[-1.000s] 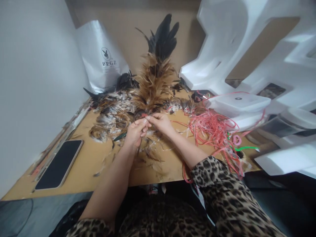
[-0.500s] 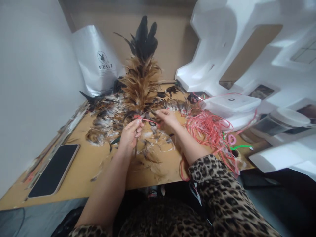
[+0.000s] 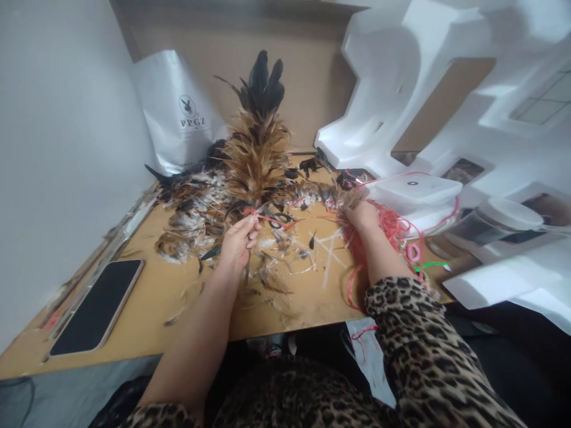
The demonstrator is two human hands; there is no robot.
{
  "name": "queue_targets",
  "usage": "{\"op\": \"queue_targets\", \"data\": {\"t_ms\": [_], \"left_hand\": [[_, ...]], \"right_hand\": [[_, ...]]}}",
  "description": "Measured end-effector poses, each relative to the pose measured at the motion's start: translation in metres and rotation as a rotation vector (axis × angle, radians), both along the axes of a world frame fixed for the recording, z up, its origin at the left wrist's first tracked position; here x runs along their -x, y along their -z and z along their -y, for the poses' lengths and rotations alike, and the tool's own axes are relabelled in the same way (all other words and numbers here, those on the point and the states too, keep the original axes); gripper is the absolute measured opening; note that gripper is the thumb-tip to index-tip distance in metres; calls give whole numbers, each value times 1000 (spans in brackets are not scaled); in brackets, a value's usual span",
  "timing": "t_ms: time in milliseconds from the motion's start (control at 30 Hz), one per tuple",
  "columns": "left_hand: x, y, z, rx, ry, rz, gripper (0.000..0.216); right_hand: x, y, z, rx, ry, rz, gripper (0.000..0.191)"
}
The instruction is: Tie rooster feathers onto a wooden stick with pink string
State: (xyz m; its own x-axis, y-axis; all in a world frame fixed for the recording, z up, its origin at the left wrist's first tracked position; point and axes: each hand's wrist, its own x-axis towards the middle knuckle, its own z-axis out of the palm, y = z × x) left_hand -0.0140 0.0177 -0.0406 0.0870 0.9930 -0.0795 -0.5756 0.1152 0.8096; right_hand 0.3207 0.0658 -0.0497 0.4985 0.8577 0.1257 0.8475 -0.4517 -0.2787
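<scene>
My left hand is closed round the base of a feather duster, pinching it where red plastic string is wound. The duster stands upright, brown feathers below and long black ones at its tip; its thin stick shows under my hand. From the binding, the string runs right across the table toward the red tangle. My right hand is at the right end of a row of loose brown and white feathers, its fingers pinched on feathers there; the fingertips are partly hidden.
Loose feathers are heaped left of the duster. A phone lies at the table's left. Behind stands a silver bag. White foam pieces, a lidded plastic box and a pink ring are at right.
My right hand has moved right, from beside the duster's base to the end of the feather row. My left hand keeps its hold on the duster. The view has shifted slightly.
</scene>
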Motion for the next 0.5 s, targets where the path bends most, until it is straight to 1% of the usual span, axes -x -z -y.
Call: {"op": "queue_targets", "data": {"t_ms": [100,167,233,300,367,433,500], "left_hand": [[0,0,0,9,-5,-2,25],[0,1,0,7,-7,-3,25],[0,2,-1,-3,-8,-6,25],[0,3,-2,-10,-10,-8,26],[0,4,-2,-8,-17,-10,27],[0,4,-1,-2,-25,-11,28],[-1,3,-1,1,-30,-11,27]], "right_hand": [[2,2,-3,38,20,20,50],[3,5,-6,51,50,-4,52],[2,9,-9,22,53,-41,46],[1,10,-10,-55,29,-117,36],[3,7,-10,-179,-18,-276,25],[10,0,-7,-297,-87,-542,20],[21,-8,-6,-355,-175,-838,18]]}}
